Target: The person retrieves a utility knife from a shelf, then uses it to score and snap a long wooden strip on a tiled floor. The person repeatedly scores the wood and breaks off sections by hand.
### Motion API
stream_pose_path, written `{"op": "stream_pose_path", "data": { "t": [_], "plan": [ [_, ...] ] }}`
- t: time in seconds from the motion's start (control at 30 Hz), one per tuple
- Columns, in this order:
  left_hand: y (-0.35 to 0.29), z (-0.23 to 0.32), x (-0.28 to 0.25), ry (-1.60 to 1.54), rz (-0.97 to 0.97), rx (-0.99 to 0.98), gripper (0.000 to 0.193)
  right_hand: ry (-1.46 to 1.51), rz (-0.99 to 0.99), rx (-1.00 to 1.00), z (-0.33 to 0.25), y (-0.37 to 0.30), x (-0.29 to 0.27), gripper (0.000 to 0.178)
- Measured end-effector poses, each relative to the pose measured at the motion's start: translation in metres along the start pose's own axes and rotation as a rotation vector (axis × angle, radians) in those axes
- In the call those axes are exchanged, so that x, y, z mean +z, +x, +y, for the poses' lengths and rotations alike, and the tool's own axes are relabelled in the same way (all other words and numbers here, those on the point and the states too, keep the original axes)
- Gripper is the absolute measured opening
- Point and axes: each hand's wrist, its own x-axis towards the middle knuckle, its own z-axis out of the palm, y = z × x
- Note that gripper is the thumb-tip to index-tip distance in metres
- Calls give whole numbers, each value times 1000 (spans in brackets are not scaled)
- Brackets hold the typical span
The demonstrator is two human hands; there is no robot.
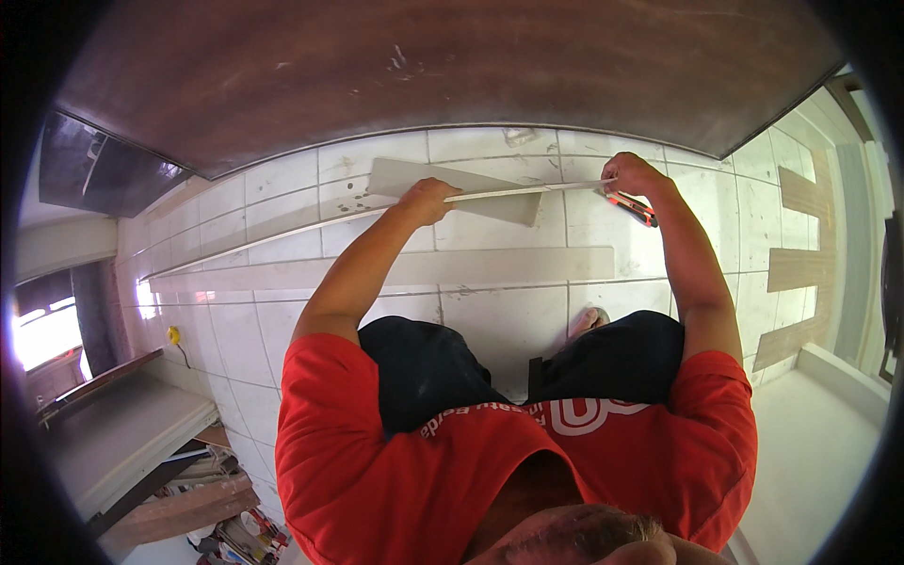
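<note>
Red cloth of the shirt (377, 471) fills the foreground, with dark trousers (428, 377) bent at the knees just beyond it, so the person is low over a white tiled floor (508, 315). Both arms reach forward to a thin pale strip (508, 192), the thing being handled, which runs from the right hand, past the left and far off toward the left side of the floor. The left hand (430, 200) has its fingers closed around the strip partway along; the right hand (633, 177) pinches it at its near end. An orange and black utility knife (633, 209) shows right below the right hand; whether those fingers also hold it I cannot tell.

The step in hand looks to be holding and lining up the strip. From this position, the next move seems to call for a steady left grip and careful control at the right end, with the blade side kept away from the fingers.

Beneath the strip a grey board (405, 177) lies aslant, and nearer the knees a long pale board (527, 266) lies flat. At lower left, tools and scraps sit in a mixed heap (240, 537); whether a container holds them is unclear.
</note>
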Motion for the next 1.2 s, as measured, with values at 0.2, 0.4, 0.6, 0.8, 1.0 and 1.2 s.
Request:
{"op": "stream_pose_path", "data": {
  "t": [0.2,0.4,0.6,0.8,1.0,1.2],
  "plan": [
    [-1,5,-2,58,-16,-18,38,-69,154,-249,-72,9,26,61],
    [4,10,11,116,12,74,35,-239,135,-312,-135,30,59,31],
    [-1,5,24,122,100,146,37,-246,177,-351,-137,26,73,26],
    [-1,-1,35,96,118,205,39,-301,222,-395,-135,33,87,20],
    [-4,1,40,93,155,200,40,-358,200,-410,-136,33,89,18],
    [-8,14,32,21,55,75,42,-314,166,-384,-133,30,91,19]
  ]
}}
